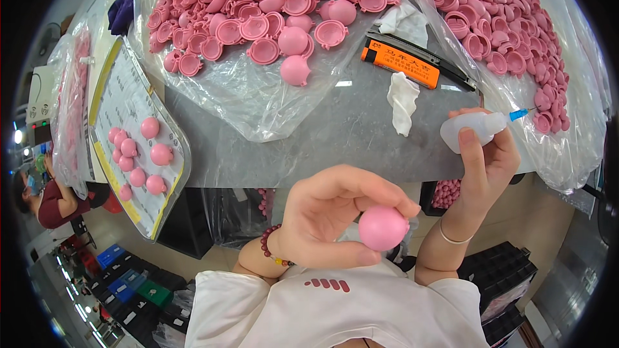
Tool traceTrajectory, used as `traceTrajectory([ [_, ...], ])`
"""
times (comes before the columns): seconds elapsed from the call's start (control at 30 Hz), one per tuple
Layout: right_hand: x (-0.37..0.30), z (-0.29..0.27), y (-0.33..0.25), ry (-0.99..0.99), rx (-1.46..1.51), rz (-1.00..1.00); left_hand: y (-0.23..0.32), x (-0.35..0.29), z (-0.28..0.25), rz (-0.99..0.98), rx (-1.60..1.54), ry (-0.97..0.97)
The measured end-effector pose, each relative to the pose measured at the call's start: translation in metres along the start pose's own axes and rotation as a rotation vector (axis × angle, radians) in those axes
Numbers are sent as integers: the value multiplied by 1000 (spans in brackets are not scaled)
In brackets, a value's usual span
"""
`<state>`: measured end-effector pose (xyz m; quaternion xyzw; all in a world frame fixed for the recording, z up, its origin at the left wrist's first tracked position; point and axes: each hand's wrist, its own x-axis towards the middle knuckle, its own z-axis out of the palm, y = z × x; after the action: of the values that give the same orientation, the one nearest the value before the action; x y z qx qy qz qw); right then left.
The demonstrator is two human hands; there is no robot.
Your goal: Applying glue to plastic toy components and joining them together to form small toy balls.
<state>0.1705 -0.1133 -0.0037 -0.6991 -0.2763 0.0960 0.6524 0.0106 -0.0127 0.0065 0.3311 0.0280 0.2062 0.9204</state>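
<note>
Between the thumb and fingers of my left hand (322, 216) is a round pink plastic ball (383, 228), held in front of my chest. My right hand (490, 154) is closed around a small white squeeze bottle (472, 130), tilted so its blue dispensing needle (518, 115) points right. The needle tip lies close to a heap of pink half shells (509, 32) on plastic sheeting. Another large pile of pink half shells (255, 26), with a few closed balls at its near edge, lies on clear plastic at the back of the table.
An orange box (401, 63) sits beside a black-and-metal cutter (445, 64). Crumpled white tissue (403, 103) lies nearby on the grey table (348, 122). At left, a paper-lined tray (173, 209) carries several pink balls. Beyond it, another person (55, 196) works. Black crates (500, 277) stand on the floor.
</note>
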Motion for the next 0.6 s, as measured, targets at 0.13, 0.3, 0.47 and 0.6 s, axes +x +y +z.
traceTrajectory([
  [0.13, -1, -1, 1, -6, 3, 7, 3, 4, -8, 214, 533, -56],
  [0.3, 0, 0, 1, -2, -14, -7, 3, 3, -9, 361, 723, -91],
  [0.47, 1, 0, 2, 2, -26, -12, 5, 1, -9, 402, 791, -109],
  [0.6, 0, 0, 1, -22, -30, -9, 8, -1, -10, 397, 773, -118],
])
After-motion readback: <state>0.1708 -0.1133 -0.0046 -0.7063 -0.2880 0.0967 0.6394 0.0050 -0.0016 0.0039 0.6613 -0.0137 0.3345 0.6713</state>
